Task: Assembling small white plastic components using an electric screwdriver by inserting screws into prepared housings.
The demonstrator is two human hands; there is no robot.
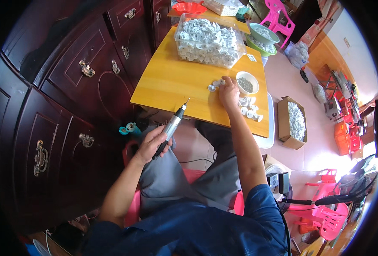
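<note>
My left hand (pixel 153 144) is closed round an electric screwdriver (pixel 172 124), silver and black, its thin bit pointing up beside the table's near edge. Over the yellow table (pixel 176 81), my right hand (pixel 229 92) has its fingers curled down among small round white plastic parts (pixel 212 88); what lies between the fingertips is hidden. More of these white parts (pixel 249 113) are scattered just right of that wrist. A white bowl (pixel 254 79) of small grey metal pieces, probably screws, stands right beside the right hand.
At the table's back sits a clear plastic bin (pixel 236 57) heaped with white parts. Dark wooden drawers (pixel 76 68) line the left. On the floor to the right is a cardboard box (pixel 285 128) of white parts. Green basins (pixel 263 45) and a pink chair (pixel 278 19) stand beyond.
</note>
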